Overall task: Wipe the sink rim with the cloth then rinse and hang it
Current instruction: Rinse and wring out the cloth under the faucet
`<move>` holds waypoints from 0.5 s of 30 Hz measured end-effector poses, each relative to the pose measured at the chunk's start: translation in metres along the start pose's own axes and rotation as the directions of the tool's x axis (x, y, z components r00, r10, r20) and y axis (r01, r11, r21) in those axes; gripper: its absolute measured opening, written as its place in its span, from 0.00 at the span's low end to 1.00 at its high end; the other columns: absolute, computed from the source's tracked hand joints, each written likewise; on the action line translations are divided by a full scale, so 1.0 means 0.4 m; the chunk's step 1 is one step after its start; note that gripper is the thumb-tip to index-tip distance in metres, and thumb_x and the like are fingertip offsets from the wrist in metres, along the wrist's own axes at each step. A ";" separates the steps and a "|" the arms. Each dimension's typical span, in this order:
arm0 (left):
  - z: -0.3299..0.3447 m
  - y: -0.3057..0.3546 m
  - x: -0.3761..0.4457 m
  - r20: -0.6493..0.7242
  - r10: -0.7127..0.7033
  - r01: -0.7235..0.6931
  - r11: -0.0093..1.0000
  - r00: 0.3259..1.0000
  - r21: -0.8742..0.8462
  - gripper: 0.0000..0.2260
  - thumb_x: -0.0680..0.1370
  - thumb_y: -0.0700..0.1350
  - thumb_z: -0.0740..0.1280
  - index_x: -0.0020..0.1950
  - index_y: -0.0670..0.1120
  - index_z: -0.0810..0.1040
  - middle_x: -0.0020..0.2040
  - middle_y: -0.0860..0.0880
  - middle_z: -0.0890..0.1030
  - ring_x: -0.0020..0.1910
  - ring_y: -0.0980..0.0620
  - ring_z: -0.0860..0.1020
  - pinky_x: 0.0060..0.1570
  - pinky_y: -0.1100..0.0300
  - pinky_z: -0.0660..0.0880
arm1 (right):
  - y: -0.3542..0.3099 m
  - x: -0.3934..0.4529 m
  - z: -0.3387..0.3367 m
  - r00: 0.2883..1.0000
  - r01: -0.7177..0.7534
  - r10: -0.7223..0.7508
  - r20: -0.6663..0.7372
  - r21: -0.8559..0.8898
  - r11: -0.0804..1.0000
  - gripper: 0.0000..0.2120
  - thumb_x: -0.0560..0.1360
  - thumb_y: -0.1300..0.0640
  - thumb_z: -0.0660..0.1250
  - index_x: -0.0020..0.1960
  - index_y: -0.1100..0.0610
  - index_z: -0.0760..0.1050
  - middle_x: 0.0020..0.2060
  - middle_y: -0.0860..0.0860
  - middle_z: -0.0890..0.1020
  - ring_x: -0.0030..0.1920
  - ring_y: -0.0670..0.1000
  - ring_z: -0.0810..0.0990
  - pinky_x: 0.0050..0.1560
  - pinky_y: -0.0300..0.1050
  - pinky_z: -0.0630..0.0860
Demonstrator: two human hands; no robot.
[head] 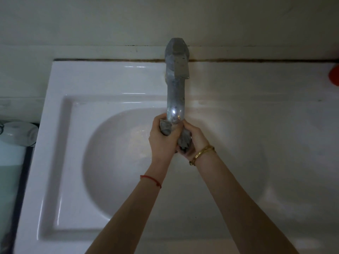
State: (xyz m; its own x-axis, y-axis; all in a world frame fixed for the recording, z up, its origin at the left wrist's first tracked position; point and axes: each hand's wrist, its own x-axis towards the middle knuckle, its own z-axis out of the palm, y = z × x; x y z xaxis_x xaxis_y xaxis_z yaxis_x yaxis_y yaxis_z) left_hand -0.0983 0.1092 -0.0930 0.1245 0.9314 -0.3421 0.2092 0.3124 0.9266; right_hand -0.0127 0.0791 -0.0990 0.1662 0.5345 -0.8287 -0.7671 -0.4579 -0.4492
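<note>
A grey cloth (184,139) is bunched into a twisted roll directly under the spout of the metal tap (175,92), above the white basin. My left hand (162,139) grips its upper end. My right hand (195,142) grips the lower end, and both fists touch each other. Most of the cloth is hidden inside the fingers. The white sink rim (60,143) runs around the oval bowl. I cannot tell whether water is running.
A white wall with a dark grout line stands behind the tap. A red object (334,75) shows at the right edge on the counter. A white ceramic item (18,132) sits left of the sink, lower down.
</note>
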 end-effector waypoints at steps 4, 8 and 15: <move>0.003 -0.001 -0.010 -0.003 0.297 -0.294 0.944 0.955 0.150 0.05 0.73 0.43 0.74 0.43 0.47 0.79 0.34 0.56 0.79 0.35 0.62 0.79 0.36 0.74 0.72 | -0.012 -0.012 0.035 0.994 -0.104 0.105 -0.030 0.033 0.994 0.16 0.78 0.50 0.57 0.43 0.56 0.81 0.37 0.53 0.83 0.38 0.50 0.83 0.40 0.41 0.80; 0.030 0.024 0.010 -0.069 0.280 -0.271 0.956 0.957 0.113 0.17 0.73 0.39 0.73 0.31 0.55 0.70 0.26 0.58 0.72 0.26 0.65 0.72 0.29 0.75 0.66 | -0.011 0.004 0.090 0.964 0.213 -0.229 -0.133 -0.126 0.969 0.12 0.79 0.50 0.57 0.39 0.50 0.72 0.37 0.49 0.76 0.37 0.48 0.76 0.42 0.45 0.74; 0.041 0.036 0.059 -0.189 0.061 -0.084 0.990 0.980 -0.116 0.17 0.75 0.33 0.68 0.28 0.41 0.67 0.25 0.49 0.65 0.27 0.56 0.63 0.29 0.62 0.61 | 0.004 0.038 0.112 0.856 0.233 -0.371 -0.360 -0.373 0.898 0.19 0.79 0.55 0.57 0.29 0.53 0.70 0.26 0.48 0.74 0.27 0.45 0.71 0.21 0.31 0.67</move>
State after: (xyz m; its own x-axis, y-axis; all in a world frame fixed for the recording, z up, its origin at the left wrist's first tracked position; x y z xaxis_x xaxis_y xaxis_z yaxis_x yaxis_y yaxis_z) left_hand -0.0765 0.1324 -0.0903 -0.0486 0.9673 -0.2488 0.0845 0.2522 0.9640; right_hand -0.0390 0.1183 -0.0976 0.6501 0.3717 -0.6627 -0.4191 -0.5521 -0.7208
